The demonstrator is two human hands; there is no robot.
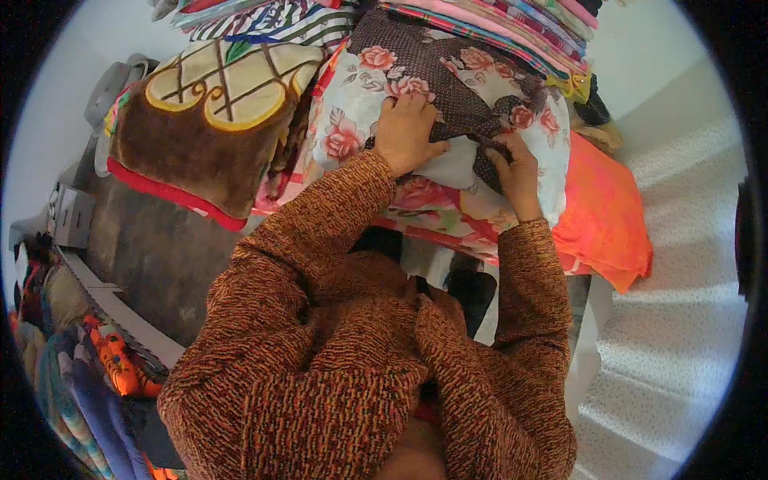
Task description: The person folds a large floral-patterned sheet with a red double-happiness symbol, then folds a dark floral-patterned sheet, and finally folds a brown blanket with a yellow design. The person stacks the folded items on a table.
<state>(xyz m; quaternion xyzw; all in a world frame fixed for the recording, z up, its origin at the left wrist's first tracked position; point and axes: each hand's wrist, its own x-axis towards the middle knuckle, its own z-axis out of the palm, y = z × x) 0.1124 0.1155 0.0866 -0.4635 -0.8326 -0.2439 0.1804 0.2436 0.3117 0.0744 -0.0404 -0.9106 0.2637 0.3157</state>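
At the far left, a row of garments (64, 392) with a bright orange piece (120, 364) among them, and beyond these a small pale box (74, 216). Next along, a brown blanket (200, 148) with a cream lattice pattern and a red edge, folded and clear of both hands; behind it, striped folded cloth (280, 28).

In the middle, a floral cloth (476, 80), white with pink roses and dark dotted areas, lying loosely gathered on top of pinker floral bedding (448, 216). With the left hand (406, 138), rests palm down on the left part of the floral cloth, fingers slightly parted and pointing away, clenched on nothing visible. With the right hand (522, 174), appears to pinch a dark dotted fold (486, 138) between thumb and forefinger; cannot tell how firmly, nor what lies under the other fingers.

Key relation: the fold between the two hands, just left of the right fingertips and so nearer the right hand, running roughly crosswise toward the left thumb; most of the floral cloth beyond the fingers. Too crumpled to tell a long axis for the whole.

Just right of the floral cloth, a bulging orange cover (608, 216); behind, stacked folded textiles (512, 36); farthest right, a pale curtain (672, 328).
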